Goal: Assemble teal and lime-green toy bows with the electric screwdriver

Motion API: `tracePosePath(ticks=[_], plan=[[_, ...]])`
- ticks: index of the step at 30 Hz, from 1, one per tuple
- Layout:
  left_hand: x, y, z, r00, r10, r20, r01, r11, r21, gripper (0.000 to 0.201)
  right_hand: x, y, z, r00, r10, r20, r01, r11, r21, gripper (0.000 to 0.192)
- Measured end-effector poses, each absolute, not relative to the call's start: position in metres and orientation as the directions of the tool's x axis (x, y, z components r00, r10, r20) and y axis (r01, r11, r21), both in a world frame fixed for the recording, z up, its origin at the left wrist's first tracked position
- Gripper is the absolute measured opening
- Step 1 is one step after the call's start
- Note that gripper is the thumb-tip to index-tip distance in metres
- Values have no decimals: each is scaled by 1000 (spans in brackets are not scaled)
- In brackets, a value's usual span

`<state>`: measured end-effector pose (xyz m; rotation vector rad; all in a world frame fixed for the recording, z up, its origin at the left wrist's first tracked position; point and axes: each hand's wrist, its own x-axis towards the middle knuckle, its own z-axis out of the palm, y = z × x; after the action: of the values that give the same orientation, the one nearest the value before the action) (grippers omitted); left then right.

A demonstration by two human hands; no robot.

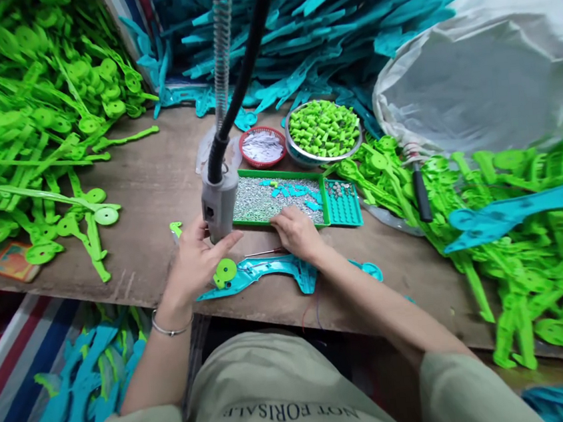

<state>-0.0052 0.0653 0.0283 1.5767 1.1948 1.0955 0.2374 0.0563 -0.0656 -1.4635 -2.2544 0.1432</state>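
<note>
My left hand [193, 260] is at the lower end of a grey electric screwdriver [221, 200] hanging on a spring. Its thumb lies across the tool's bottom and the other fingers are partly hidden behind it. Pinched together over the front edge of a green tray [323, 198] of small screws [255, 203] are the fingers of my right hand [298, 233]; what they hold is too small to make out. Below the hands lies a blue plastic shell part [267, 269], with a green round-ended piece [225, 272] on its left end. A thin metal rod [260, 253] lies just behind it.
A red basket [283, 154] of white slips and a bowl [301, 160] of small green pieces stand behind the tray. Green plastic parts [11, 132] are heaped at left and right [514, 227], blue parts [275, 50] at the back. A white sack [480, 89] stands back right.
</note>
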Motion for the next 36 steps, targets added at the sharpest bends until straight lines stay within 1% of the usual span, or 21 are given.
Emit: tracePosePath(ticks=[4,8,12,17,20,23,27,32,36], plan=[[-3,65,32,206,965,163,237,-210,948,31,232,48,-70,-375,867,328,813,478,-333,31],[-3,65,36,212,960,185,240,-234,942,27,233,53,-56,-312,874,372,819,446,-362,34],[-5,65,39,201,960,194,248,-241,938,35,235,71,-31,-233,892,388,840,386,-382,30],[-7,64,42,215,959,185,268,-240,933,41,231,75,-20,-254,910,327,833,377,-405,28],[-8,64,41,213,957,196,261,-249,933,36,229,69,-20,-239,910,338,836,370,-405,29],[-6,64,40,213,958,191,242,-241,940,29,228,66,-20,-261,902,345,826,393,-404,28],[-2,65,38,226,961,162,241,-216,946,26,227,67,-22,-263,906,331,855,378,-354,28],[7,72,31,260,950,176,256,-243,936,32,229,70,-33,-269,929,255,905,334,-265,26],[24,86,20,256,944,209,219,-267,939,37,232,75,-42,-256,943,213,922,305,-239,24]])
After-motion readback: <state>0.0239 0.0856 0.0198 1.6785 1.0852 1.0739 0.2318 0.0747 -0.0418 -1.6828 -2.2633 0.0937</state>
